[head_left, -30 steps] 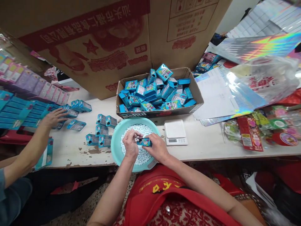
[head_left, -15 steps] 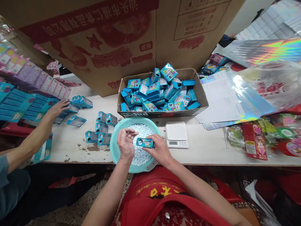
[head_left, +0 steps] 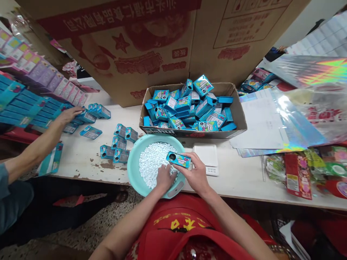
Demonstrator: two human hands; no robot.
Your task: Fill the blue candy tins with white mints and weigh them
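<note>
**White worktable [head_left: 230,182] before a tall carton [head_left: 151,68]: left hand [head_left: 165,178] in a basin [head_left: 132,173], right hand [head_left: 197,171] holding a small blue box [head_left: 183,160]**

Head view, looking down. The table's near edge runs across the picture, and the carton closes off its far side. The pale green basin sits at the near edge and reaches slightly past it, probably so both hands can work above it. Inside lie many small white pellets [head_left: 151,159].

The left hand's fingers dip into the pellets; their tips are hidden, so I cannot tell whether they are spread or pinching. The right thumb and fingers close around one end of the small blue box, above the basin's right rim. Its round opening faces the left hand, a grip that seems meant to leave the hole clear.

Behind the basin, an open tray [head_left: 213,135] holds jumbled blue boxes [head_left: 184,104], likely kept within reach. A white scale [head_left: 205,153] stands just right of the basin, partly hidden by the right hand. To the basin's left, five blue boxes stand grouped, perhaps upright for steadiness. Towards the table's left end, a co-worker's hand [head_left: 71,115] touches more blue boxes; papers [head_left: 257,119] lie towards the far right corner.
</note>
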